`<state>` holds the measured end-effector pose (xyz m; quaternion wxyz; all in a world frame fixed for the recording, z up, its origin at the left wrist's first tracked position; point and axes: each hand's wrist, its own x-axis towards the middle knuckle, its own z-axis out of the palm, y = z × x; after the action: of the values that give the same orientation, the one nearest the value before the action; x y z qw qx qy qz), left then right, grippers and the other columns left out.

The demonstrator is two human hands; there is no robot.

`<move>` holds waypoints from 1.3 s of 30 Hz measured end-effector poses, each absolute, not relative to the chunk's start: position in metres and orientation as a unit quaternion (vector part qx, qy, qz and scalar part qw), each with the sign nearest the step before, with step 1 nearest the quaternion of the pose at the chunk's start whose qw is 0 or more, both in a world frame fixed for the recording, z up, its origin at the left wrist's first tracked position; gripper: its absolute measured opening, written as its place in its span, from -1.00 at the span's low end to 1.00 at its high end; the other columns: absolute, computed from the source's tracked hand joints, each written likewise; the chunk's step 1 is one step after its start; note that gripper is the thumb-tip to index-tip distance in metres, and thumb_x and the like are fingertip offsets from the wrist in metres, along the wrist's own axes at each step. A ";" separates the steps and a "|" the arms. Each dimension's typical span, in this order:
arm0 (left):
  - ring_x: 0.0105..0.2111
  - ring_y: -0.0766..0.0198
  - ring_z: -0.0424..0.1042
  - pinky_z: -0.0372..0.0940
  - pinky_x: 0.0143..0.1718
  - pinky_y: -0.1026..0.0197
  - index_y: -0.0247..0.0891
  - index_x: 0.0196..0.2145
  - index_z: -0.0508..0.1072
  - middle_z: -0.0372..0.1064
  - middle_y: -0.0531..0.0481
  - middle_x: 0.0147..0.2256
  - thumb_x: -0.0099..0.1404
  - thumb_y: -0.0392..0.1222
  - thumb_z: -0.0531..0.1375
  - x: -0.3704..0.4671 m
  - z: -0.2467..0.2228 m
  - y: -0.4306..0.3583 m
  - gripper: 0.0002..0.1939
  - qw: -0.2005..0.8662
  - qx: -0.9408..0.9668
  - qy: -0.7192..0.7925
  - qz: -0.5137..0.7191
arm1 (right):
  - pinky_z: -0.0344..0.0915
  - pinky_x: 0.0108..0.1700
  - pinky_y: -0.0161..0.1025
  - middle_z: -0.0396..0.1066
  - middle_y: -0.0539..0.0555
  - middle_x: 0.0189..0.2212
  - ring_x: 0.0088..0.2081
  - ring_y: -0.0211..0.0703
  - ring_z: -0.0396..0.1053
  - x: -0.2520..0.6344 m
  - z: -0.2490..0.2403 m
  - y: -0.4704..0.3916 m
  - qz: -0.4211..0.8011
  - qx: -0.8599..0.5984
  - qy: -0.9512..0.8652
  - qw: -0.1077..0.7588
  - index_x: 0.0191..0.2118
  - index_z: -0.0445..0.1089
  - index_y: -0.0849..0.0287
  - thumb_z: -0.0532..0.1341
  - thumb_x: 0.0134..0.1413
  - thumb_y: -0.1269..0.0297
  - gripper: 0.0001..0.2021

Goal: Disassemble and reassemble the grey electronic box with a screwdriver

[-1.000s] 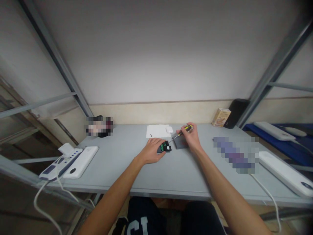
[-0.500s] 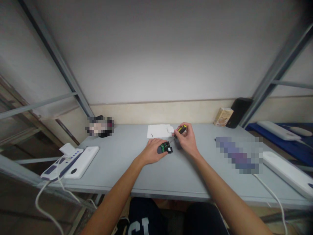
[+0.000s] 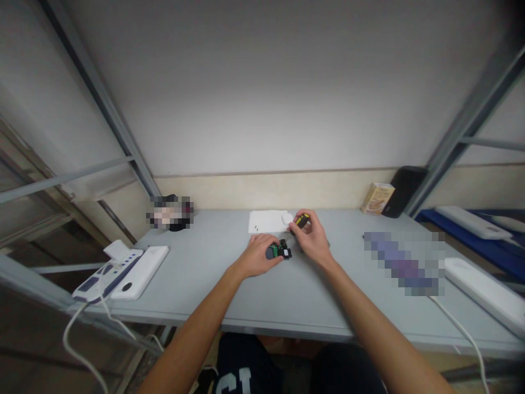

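Observation:
My left hand [image 3: 259, 255] is closed around a small dark device with an exposed green circuit board [image 3: 275, 250], holding it down on the grey desk. My right hand [image 3: 311, 236] grips a black and yellow screwdriver [image 3: 302, 220], its shaft slanting down and left toward the board. Whether the tip touches the device I cannot tell. Just behind both hands lies a white sheet [image 3: 268, 220] with several tiny dark pieces [image 3: 256, 227] on it, probably too small to name. A white object [image 3: 286, 218] rests at the sheet's right side, partly beside my right fingers.
On the left are a power strip [image 3: 109, 273] with cables and a white slab-like device [image 3: 141, 272]. A small yellowish box [image 3: 378, 198] and a black case [image 3: 406, 191] stand at the back right. A long white object [image 3: 486, 295] lies along the right edge.
My right hand has shifted slightly, and the screwdriver's handle sits a little lower and deeper in the fingers. The left hand still holds the device; the whole view has moved slightly.

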<state>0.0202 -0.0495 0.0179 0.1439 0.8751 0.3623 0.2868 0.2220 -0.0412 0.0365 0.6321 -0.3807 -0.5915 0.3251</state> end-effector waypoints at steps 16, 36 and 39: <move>-0.02 0.06 0.41 0.14 0.08 0.03 -0.18 -0.19 0.40 0.48 -0.03 -0.12 0.22 -0.04 0.35 0.020 0.011 -0.044 -0.71 0.143 0.867 0.379 0.290 | 0.38 -0.09 -0.12 0.38 0.11 -0.22 -0.13 -0.05 0.39 0.218 0.037 -0.025 0.230 -0.346 -0.722 0.552 -0.33 0.50 0.10 0.27 0.15 0.27 -0.92; 0.00 0.08 0.42 0.11 0.16 0.01 -0.15 -0.08 0.42 0.50 -0.01 -0.06 0.23 -0.06 0.36 0.019 0.015 -0.048 -0.66 0.171 0.867 0.359 0.301 | 0.52 -0.22 -0.18 0.32 0.11 -0.11 -0.19 -0.10 0.46 0.233 0.051 -0.043 0.254 -0.385 -0.631 0.624 0.09 0.41 0.01 0.26 0.18 0.19 -0.65; 0.01 0.09 0.42 0.12 0.16 0.01 -0.15 -0.09 0.42 0.50 -0.01 -0.06 0.22 -0.07 0.36 0.019 0.014 -0.048 -0.66 0.168 0.866 0.361 0.302 | 0.52 -0.20 -0.18 0.33 0.11 -0.12 -0.15 -0.09 0.42 0.233 0.053 -0.046 0.209 -0.387 -0.651 0.618 0.10 0.41 0.00 0.23 0.21 0.24 -0.66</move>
<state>0.0194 -0.0478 0.0144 0.1684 0.8661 0.3608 0.3022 0.2331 -0.0456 0.0533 0.6183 -0.3870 -0.6513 0.2092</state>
